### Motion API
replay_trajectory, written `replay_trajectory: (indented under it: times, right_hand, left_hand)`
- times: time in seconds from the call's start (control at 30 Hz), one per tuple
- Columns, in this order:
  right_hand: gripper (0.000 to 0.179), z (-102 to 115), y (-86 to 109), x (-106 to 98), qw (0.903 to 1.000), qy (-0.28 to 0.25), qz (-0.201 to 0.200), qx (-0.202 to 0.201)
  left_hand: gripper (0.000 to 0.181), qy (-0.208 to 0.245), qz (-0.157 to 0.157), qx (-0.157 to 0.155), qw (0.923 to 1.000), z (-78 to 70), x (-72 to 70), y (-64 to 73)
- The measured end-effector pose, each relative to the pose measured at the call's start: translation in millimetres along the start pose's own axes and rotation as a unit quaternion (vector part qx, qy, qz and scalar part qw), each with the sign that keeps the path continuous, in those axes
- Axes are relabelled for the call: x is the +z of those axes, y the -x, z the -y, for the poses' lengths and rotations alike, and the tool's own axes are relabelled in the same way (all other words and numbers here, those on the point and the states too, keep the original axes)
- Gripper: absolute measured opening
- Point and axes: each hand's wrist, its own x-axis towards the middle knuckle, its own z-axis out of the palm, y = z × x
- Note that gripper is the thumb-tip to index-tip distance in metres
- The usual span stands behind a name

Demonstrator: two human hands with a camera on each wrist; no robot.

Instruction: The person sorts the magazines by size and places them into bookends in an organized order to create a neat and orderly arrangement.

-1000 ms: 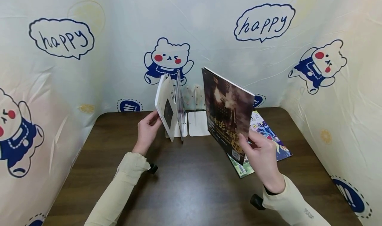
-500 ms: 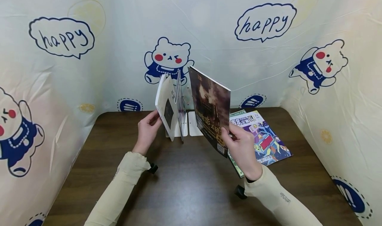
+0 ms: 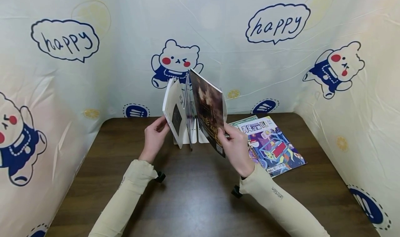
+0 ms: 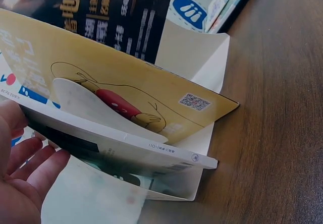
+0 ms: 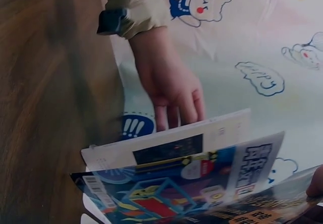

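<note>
My left hand [image 3: 154,136] touches the left side of an upright white book [image 3: 170,113], fingers along its outer face. Beside that book stands a thin magazine [image 3: 189,122]; its yellow back shows in the left wrist view, its colourful front cover [image 5: 166,188] in the right. White bookends [image 4: 197,57] surround them, one rounded plate between the book and the yellow back. My right hand [image 3: 235,145] pinches the near edge of a dark brown magazine [image 3: 207,105], thumb on the cover that shows. It is upright and slanted, just right of the standing magazine, overlapping the bookend base.
A colourful magazine [image 3: 275,146] lies flat on the right of the brown wooden table [image 3: 187,195], partly over a green one [image 3: 247,119]. A printed cloth backdrop [image 3: 218,39] rises behind the table and on both sides.
My right hand has carried the dark magazine leftward toward the standing magazine, uncovering more of the flat magazines on the right. My left hand and the white book stay put.
</note>
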Motion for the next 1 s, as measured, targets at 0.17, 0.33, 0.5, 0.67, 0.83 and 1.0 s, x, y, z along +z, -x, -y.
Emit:
replay_trajectory:
  times: [0.17,0.33,0.5,0.67,0.83,1.0]
  right_hand:
    - [0.016,-9,-5.6,15,0.9996,0.016,-0.011,-0.018]
    - [0.012,-18,-9.7,29,0.9990,0.033,-0.023,-0.021]
    - [0.016,-26,-11.6,41,0.9998,0.008,-0.018,-0.003]
    - [0.024,-35,-11.8,55,0.9998,-0.002,-0.020,0.007]
    - [0.030,-43,-9.8,68,0.9996,0.003,-0.029,0.005]
    - [0.034,-49,-8.4,81,0.9994,0.000,-0.035,-0.008]
  left_hand:
    - [0.035,-0.004,0.000,-0.001,1.0000,-0.8,-0.2,0.2]
    - [0.036,-0.004,0.003,-0.005,1.0000,-1.0,-0.6,0.7]
    - [0.036,0.002,0.002,-0.005,1.0000,-0.8,0.0,0.1]
    - [0.036,0.000,0.002,-0.017,0.9999,-7.9,1.5,0.6]
    - [0.034,-0.007,-0.001,-0.011,0.9999,-30.2,1.7,5.8]
    - [0.032,0.002,-0.007,-0.003,1.0000,-40.0,0.8,7.7]
